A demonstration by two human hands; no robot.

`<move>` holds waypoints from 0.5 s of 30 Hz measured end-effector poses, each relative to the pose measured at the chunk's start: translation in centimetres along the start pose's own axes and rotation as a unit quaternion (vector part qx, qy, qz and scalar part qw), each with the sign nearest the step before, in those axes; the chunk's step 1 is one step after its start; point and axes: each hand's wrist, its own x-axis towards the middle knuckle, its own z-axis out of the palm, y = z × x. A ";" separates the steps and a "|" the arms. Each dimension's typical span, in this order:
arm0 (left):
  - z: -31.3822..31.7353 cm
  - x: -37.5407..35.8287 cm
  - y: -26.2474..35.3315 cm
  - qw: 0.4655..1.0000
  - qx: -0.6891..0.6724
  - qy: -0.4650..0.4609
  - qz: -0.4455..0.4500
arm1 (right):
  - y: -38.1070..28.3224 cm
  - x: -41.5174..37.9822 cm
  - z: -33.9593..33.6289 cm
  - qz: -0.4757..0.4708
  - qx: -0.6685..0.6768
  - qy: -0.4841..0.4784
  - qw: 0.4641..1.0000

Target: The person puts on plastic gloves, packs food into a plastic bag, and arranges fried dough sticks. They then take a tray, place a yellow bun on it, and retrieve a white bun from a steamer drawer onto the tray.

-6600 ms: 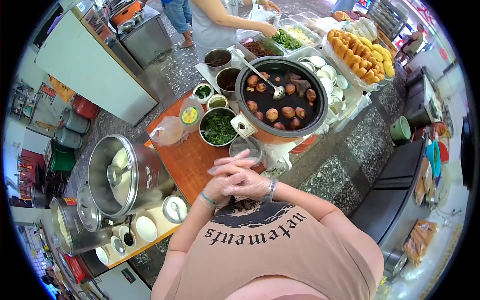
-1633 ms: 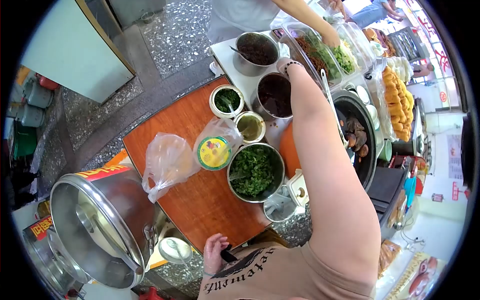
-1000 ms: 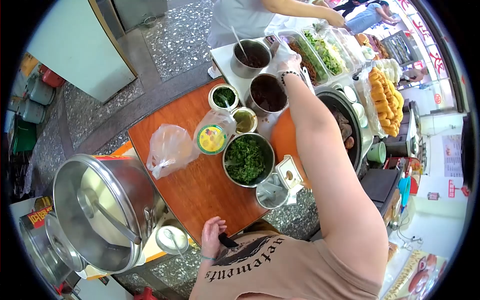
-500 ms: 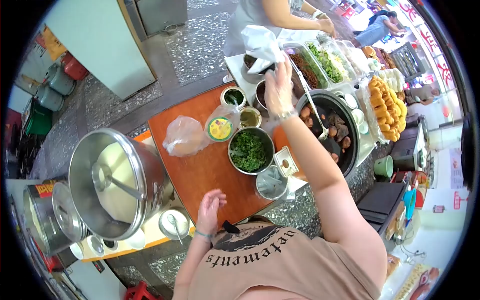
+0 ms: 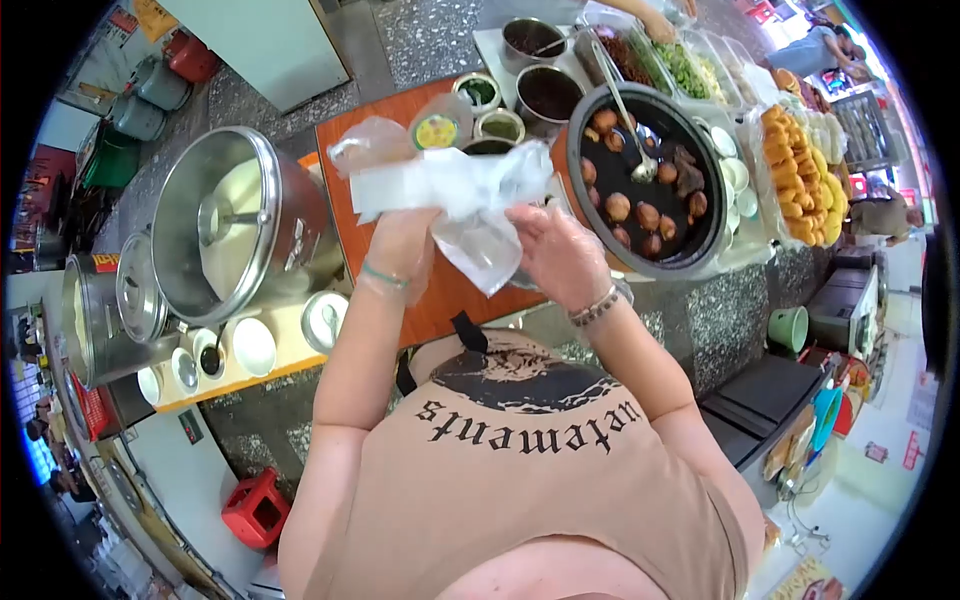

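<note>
In front of my chest, a crumpled white plastic bag point(image 5: 465, 190), blurred by motion, stretches between my hands. My left hand point(image 5: 403, 245) is closed on its near left side, fingers partly hidden behind the plastic. On the right, my right hand point(image 5: 568, 258), in a thin clear glove, has its fingers bent against the bag's edge. The bag covers most of a metal pot point(image 5: 488, 146) behind it. A small jar of green sauce point(image 5: 500, 125) and a clear bag with a yellow label point(image 5: 437, 130) stand just beyond.
Right of my hands sits a wide black pot point(image 5: 570, 165) of eggs in dark liquid, with a ladle point(image 5: 632, 130). Fried dough sticks point(image 5: 785, 165) lie farther right. A large steel pot point(image 5: 270, 230) stands left. Across the table, another person's hand point(image 5: 657, 25) is over food trays.
My right hand has drawn the white bag back from the far pots toward my chest. My left hand has risen to it. The view has shifted, showing more of the black pot.
</note>
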 end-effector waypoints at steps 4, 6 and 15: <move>3.5 -2.0 -2.2 0.999 0.016 0.030 -0.037 | 1.5 -1.3 -2.1 -0.005 -0.042 0.135 0.990; 3.6 -3.0 -5.4 0.990 0.121 0.034 -0.066 | 2.2 -1.4 -2.3 -0.036 -0.103 0.161 0.981; 0.7 -8.0 -7.6 0.970 0.169 0.171 -0.027 | 2.0 -2.7 -4.4 -0.232 -0.196 0.302 0.904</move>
